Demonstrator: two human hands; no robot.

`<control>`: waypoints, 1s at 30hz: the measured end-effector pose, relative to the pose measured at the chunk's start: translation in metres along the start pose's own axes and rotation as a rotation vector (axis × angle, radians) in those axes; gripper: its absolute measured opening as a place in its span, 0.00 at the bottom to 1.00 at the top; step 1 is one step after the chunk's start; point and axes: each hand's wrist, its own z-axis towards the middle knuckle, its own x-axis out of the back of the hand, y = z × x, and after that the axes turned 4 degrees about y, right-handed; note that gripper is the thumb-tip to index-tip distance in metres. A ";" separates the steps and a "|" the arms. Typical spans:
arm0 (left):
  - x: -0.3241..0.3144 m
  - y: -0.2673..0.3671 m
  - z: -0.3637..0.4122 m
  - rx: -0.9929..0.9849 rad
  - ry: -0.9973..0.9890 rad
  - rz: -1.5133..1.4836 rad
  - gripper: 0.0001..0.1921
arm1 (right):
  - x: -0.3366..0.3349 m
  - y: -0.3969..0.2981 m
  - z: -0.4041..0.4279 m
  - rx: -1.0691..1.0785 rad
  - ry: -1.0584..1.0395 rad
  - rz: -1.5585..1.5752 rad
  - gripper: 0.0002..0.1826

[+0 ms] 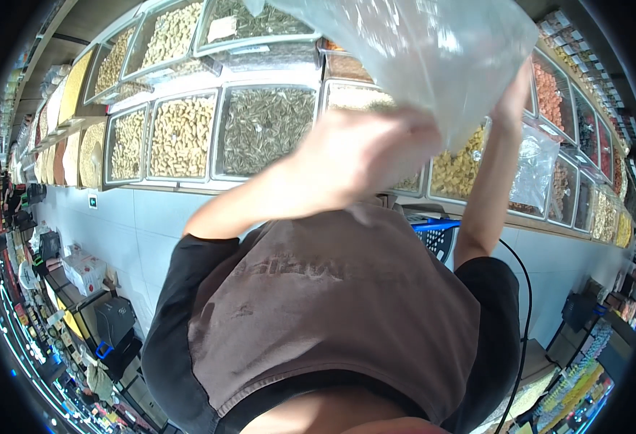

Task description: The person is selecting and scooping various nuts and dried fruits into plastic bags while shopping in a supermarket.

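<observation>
A large clear plastic bag [453,59] spreads across the top of the view, narrowing to a low point. Motion blurs my left hand [385,149]. Its fingers look curled beside the bag's lower end, but whether they grip the film cannot be made out. At the bag's right edge my right hand [513,100] holds it up, its fingers partly hidden by the plastic. Behind my hands are clear bins: one holds striped sunflower seeds [266,127], another peanuts in shells [181,138], another yellow pieces [456,168].
Another clear plastic sheet or bag [535,168] lies over bins at the right. Sloped bins of orange pieces [548,89] continue there. A blue-handled shopping basket [437,230] stands below the counter edge. A black cable [525,304] hangs by my right side. Cartons [83,268] stand at left.
</observation>
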 end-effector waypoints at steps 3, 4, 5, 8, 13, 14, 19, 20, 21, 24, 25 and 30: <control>-0.033 0.000 -0.047 0.163 -0.301 0.138 0.13 | 0.007 0.074 -0.072 -0.380 -0.169 0.129 0.22; -0.039 0.000 -0.061 0.414 -0.414 0.005 0.08 | 0.005 0.092 -0.096 -0.496 -0.185 0.158 0.22; -0.052 -0.009 -0.081 0.424 -0.414 0.000 0.08 | 0.005 0.104 -0.119 -0.599 -0.185 0.180 0.22; -0.081 -0.036 -0.125 0.470 -0.520 -0.002 0.11 | -0.003 0.139 -0.181 -0.863 -0.162 0.242 0.23; -0.064 -0.051 -0.113 0.380 -0.342 -0.178 0.09 | -0.019 0.178 -0.221 -1.090 -0.149 0.298 0.23; -0.050 -0.049 -0.105 0.545 -0.294 -0.094 0.08 | -0.024 0.185 -0.221 -1.117 -0.159 0.306 0.23; -0.001 -0.112 -0.135 0.507 0.037 0.578 0.19 | -0.005 0.187 -0.219 -1.210 -0.215 0.256 0.24; 0.010 -0.122 -0.140 0.562 0.131 0.666 0.20 | 0.005 0.181 -0.223 -1.218 -0.213 0.243 0.24; 0.027 -0.135 -0.148 0.627 0.221 0.595 0.23 | 0.010 0.174 -0.225 -1.216 -0.210 0.244 0.24; 0.052 -0.170 -0.181 1.036 0.263 0.433 0.31 | 0.010 0.142 -0.207 -1.105 0.132 0.543 0.22; 0.056 -0.182 -0.194 1.220 0.179 0.271 0.34 | 0.008 0.129 -0.201 -1.104 0.125 0.542 0.22; 0.040 -0.162 -0.197 1.359 0.012 -0.417 0.25 | 0.033 0.149 -0.197 -1.076 0.043 -0.011 0.18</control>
